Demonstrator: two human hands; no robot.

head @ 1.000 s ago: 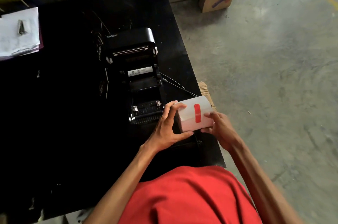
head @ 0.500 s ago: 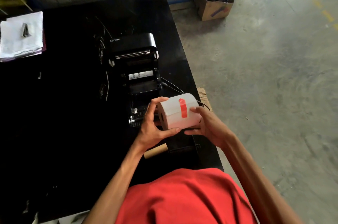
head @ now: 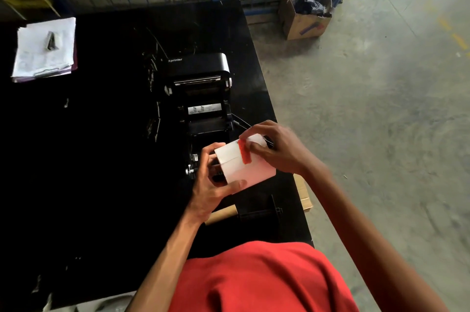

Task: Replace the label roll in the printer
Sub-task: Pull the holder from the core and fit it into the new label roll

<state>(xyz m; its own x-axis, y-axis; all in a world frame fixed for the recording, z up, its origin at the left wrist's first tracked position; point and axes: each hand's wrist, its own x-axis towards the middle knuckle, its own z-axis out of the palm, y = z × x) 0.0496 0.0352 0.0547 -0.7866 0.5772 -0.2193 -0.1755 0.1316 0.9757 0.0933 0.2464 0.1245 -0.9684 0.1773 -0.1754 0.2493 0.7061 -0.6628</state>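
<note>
A white label roll point(head: 248, 168) with a red tape strip point(head: 244, 153) across its loose end hangs just above the table, in front of the black printer point(head: 201, 98), whose lid stands raised. My left hand point(head: 211, 184) grips the roll's left end from below. My right hand point(head: 277, 148) rests on top of the roll, with its fingertips pinching the upper end of the red tape, which is partly lifted. A bare cardboard core point(head: 221, 214) lies on the table below my left wrist, beside a black spindle holder point(head: 262, 211).
The black table point(head: 101, 159) ends at its right edge close to my right arm, with concrete floor beyond. A stack of white papers point(head: 45, 49) lies far left. An open cardboard box point(head: 306, 12) stands on the floor by a wire fence. Thin cables trail beside the printer.
My right hand has shifted from the roll's right end to its top and now pinches the red tape. The roll has tilted, and the camera view has shifted.
</note>
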